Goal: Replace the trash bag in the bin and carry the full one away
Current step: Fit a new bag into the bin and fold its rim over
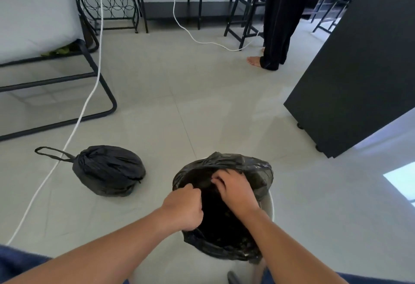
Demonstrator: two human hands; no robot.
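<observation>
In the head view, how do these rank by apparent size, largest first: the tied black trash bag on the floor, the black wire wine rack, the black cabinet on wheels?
1. Black cabinet on wheels, cut by the frame.
2. Black wire wine rack, top cut off.
3. Tied black trash bag.
The rack and bag look nearly alike; the bag lies nearer the camera, so their order is unsure.

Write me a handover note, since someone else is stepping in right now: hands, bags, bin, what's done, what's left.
Left hand: fingers grip the near-left edge of the new bag.
Right hand: fingers curled on the bag's plastic at the opening.
The new bag is draped over the white bin, not yet fully seated around the rim.
Full bag: tied, lying on the floor left of the bin.
Done: old bag out and tied.
Left: finish fitting the liner, carry the full bag away.
</observation>
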